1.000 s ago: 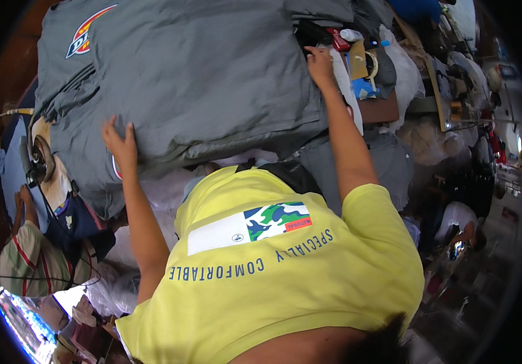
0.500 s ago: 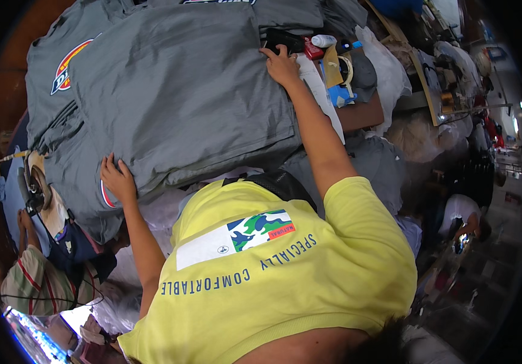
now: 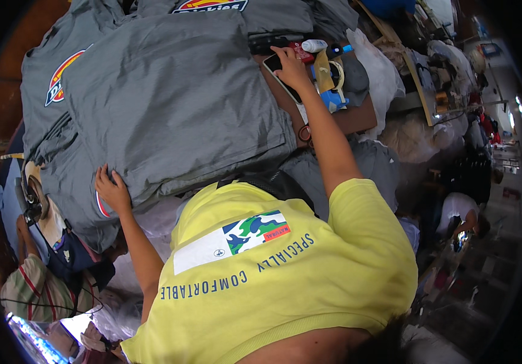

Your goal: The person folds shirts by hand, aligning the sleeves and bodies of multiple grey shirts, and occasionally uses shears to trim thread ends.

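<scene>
Grey T-shirts lie in a broad stack before me, with coloured logo prints on several of them. My left hand rests on the stack's near left edge, fingers spread on the fabric beside a small red, white and blue trim. At the right of the stack, my right hand has its thumb and fingers at the edges of a smartphone with a dark screen and pale rim. Part of the phone is hidden under the hand. The phone is on or just above a brown surface.
Near the phone are a white bottle, a red pack, a tape roll and a blue item. A thin reddish loop lies closer. At the left sits another person in a striped garment; a person in white is farther right.
My right hand has moved slightly right and down, and the phone now lies angled under it. The long white strip beside it has mostly gone from sight, baring the brown surface. My left hand stays on the shirts.
</scene>
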`<action>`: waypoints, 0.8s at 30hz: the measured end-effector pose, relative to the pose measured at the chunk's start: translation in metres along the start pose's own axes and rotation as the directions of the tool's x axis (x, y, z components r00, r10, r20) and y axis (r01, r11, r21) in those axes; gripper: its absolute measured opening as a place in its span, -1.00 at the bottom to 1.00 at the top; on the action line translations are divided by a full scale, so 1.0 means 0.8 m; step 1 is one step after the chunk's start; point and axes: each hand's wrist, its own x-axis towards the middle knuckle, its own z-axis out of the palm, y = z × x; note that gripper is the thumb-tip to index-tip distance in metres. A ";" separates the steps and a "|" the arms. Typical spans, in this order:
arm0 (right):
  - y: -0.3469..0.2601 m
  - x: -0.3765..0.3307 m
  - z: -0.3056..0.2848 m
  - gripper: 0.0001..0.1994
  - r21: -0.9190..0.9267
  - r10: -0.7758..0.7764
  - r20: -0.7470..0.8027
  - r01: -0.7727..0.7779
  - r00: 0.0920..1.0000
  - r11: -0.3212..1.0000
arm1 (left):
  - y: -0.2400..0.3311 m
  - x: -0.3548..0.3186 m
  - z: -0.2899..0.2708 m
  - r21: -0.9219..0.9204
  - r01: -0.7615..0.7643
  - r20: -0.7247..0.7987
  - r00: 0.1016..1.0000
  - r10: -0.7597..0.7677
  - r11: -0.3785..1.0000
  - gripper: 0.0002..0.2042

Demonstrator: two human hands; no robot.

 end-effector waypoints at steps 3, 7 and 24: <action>0.011 0.019 0.013 -0.41 0.337 -0.069 -0.032 0.076 0.997 0.938 | 0.000 0.001 0.002 0.000 -0.003 -0.006 1.000 0.003 1.000 -0.72; 0.018 0.005 0.019 -0.32 0.249 0.130 -0.055 -0.112 0.990 0.962 | -0.001 -0.001 0.004 0.004 -0.002 -0.019 1.000 0.003 1.000 -0.72; 0.016 -0.038 0.010 0.15 -0.051 0.635 0.183 -0.638 0.751 0.769 | -0.010 -0.003 0.003 -0.037 -0.010 -0.038 0.999 0.009 0.999 -0.72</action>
